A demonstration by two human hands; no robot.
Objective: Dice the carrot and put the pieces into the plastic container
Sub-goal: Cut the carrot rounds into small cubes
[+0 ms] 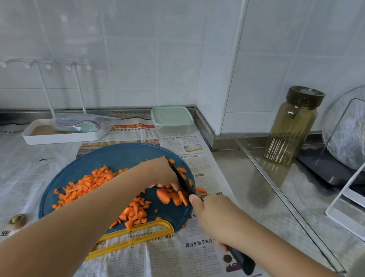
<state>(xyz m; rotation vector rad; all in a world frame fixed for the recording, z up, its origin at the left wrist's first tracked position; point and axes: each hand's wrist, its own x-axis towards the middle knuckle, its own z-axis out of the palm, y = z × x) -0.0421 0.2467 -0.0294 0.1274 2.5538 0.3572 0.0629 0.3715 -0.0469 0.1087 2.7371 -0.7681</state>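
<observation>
A round blue cutting board (pixel 111 155) with a yellow handle lies on newspaper. Diced carrot pieces (pixel 91 183) are heaped on its left and middle. Larger carrot chunks (pixel 167 195) lie at its right side. My left hand (pixel 159 170) holds those chunks down with curled fingers. My right hand (pixel 214 218) grips the dark handle of a black knife (pixel 182 179), whose blade stands against the chunks beside my left fingers. The plastic container (pixel 172 118) with a pale green lid on it sits at the back, near the wall corner.
A white tray (pixel 39 136) with pastel spoons stands at the back left. A carrot end (pixel 17 219) lies on the newspaper at left. An amber jar (pixel 292 125), a glass lid (pixel 362 125) in a white rack and a dark scale sit on the steel counter at right.
</observation>
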